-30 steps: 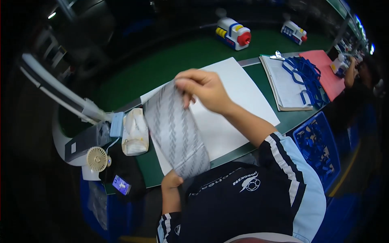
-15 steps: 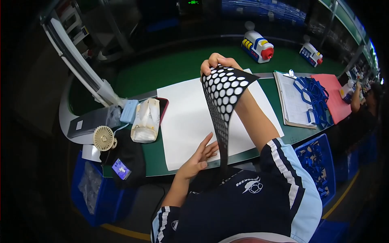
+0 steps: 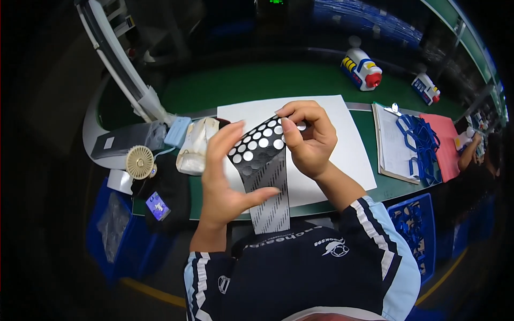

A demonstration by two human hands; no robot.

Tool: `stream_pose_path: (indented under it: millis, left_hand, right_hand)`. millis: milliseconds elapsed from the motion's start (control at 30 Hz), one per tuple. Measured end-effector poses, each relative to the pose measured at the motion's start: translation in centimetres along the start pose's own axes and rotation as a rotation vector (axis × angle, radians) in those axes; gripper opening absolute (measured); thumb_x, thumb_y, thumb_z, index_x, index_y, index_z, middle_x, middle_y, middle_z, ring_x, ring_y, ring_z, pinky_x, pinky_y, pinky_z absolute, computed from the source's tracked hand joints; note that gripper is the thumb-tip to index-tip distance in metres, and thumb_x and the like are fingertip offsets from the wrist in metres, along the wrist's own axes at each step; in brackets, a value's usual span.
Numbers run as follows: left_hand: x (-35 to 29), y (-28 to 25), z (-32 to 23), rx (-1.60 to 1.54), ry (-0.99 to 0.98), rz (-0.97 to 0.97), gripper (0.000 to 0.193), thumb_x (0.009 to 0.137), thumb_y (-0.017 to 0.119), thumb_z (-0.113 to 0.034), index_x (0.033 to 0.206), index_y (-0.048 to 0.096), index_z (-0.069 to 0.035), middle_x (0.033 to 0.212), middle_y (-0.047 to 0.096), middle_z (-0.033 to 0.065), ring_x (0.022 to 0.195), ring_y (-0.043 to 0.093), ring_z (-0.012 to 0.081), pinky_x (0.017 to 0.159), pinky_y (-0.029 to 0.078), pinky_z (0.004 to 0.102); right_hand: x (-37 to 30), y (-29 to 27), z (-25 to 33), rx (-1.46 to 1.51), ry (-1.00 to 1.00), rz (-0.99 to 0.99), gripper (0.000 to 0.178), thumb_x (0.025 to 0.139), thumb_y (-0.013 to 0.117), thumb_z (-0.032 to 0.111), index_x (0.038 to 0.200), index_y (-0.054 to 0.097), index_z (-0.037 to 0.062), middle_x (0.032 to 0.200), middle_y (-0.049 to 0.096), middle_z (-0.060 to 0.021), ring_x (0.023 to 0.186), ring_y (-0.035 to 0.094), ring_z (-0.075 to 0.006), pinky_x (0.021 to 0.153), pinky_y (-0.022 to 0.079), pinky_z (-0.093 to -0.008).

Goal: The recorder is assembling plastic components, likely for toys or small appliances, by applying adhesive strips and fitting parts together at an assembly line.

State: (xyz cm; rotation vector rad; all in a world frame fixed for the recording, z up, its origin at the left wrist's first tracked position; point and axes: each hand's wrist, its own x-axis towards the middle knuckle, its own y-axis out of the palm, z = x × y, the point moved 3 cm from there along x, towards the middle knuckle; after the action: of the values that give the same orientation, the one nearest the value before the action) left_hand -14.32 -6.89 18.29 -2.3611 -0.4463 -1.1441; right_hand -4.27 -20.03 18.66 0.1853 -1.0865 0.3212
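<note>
A flexible black sheet with rows of white dots (image 3: 258, 143) hangs in front of me over the workbench. Its lower part shows a pale grey, printed face (image 3: 271, 200) and reaches down toward my shirt. My right hand (image 3: 315, 138) is closed on the upper right edge, pinching it between thumb and fingers. At the sheet's left side is my left hand (image 3: 217, 171), open, thumb spread far from the slightly blurred fingers. Its thumb lies over the grey part; whether it touches I cannot tell. Below them a large white paper (image 3: 337, 182) covers the bench.
On the left are a tissue pack (image 3: 194, 152), a small fan (image 3: 140, 162), a phone (image 3: 157, 206) and a lamp arm (image 3: 120, 64). To the right lie a clipboard (image 3: 385, 144), blue straps (image 3: 420, 139) and a blue bin (image 3: 409, 214). Toy-like white devices (image 3: 362, 69) stand behind.
The sheet has come down from its raised, curled position, and its grey face now shows. My left hand has risen to its left side. My right hand has lowered, still gripping it.
</note>
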Motion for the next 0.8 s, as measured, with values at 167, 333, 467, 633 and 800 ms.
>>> stream_pose_path:
  millis: [167, 333, 467, 633, 800]
  left_hand:
    - [0.1, 0.7, -0.1, 0.169, -0.015, 0.011, 0.058, 0.057, 0.079, -0.02, 0.107, 0.053, -0.004, 0.108, 0.052, 0.0126, 0.096, 0.051, 0.0279, 0.081, 0.042, 0.0351]
    - [0.2, 0.1, -0.5, 0.174, 0.048, 0.07, 0.053, 0.058, 0.079, -0.019, 0.103, 0.055, -0.003, 0.105, 0.055, 0.0123, 0.093, 0.053, 0.0275, 0.079, 0.043, 0.0346]
    - [0.8, -0.1, -0.4, 0.191, 0.114, 0.08, 0.047, 0.061, 0.077, -0.013, 0.101, 0.055, -0.001, 0.102, 0.056, 0.0139, 0.09, 0.055, 0.0275, 0.077, 0.045, 0.0336]
    - [0.8, -0.2, -0.5, 0.174, 0.13, 0.092, 0.043, 0.063, 0.075, -0.007, 0.101, 0.056, 0.002, 0.097, 0.059, 0.0151, 0.087, 0.057, 0.027, 0.075, 0.047, 0.0318]
    - [0.9, -0.2, -0.4, 0.166, 0.103, 0.123, 0.042, 0.064, 0.074, -0.006, 0.101, 0.056, 0.003, 0.092, 0.061, 0.0151, 0.083, 0.059, 0.0266, 0.073, 0.047, 0.0317]
  right_hand:
    - [-0.2, -0.1, -0.1, -0.041, -0.055, 0.013, 0.011, 0.079, 0.056, -0.001, 0.087, 0.048, -0.0008, 0.09, 0.056, -0.0134, 0.075, 0.053, -0.013, 0.064, 0.044, -0.0207]
    - [-0.6, -0.3, -0.1, -0.048, -0.091, 0.013, 0.011, 0.08, 0.056, 0.0, 0.088, 0.048, -0.0003, 0.09, 0.056, -0.0138, 0.075, 0.052, -0.0119, 0.062, 0.042, -0.0185]
    - [-0.8, -0.7, -0.5, -0.079, -0.099, 0.057, 0.014, 0.079, 0.057, 0.002, 0.089, 0.048, -0.0003, 0.091, 0.057, -0.0139, 0.076, 0.053, -0.0118, 0.061, 0.04, -0.0179]
    - [-0.5, -1.1, -0.9, 0.104, -0.054, -0.002, 0.02, 0.071, 0.066, 0.001, 0.087, 0.053, -0.0008, 0.088, 0.059, -0.0116, 0.071, 0.053, -0.0118, 0.058, 0.043, -0.0195]
    - [1.7, -2.0, 0.2, -0.174, -0.137, 0.281, 0.026, 0.065, 0.07, 0.014, 0.088, 0.062, 0.0049, 0.085, 0.061, -0.0073, 0.07, 0.054, -0.0187, 0.061, 0.043, -0.0253]
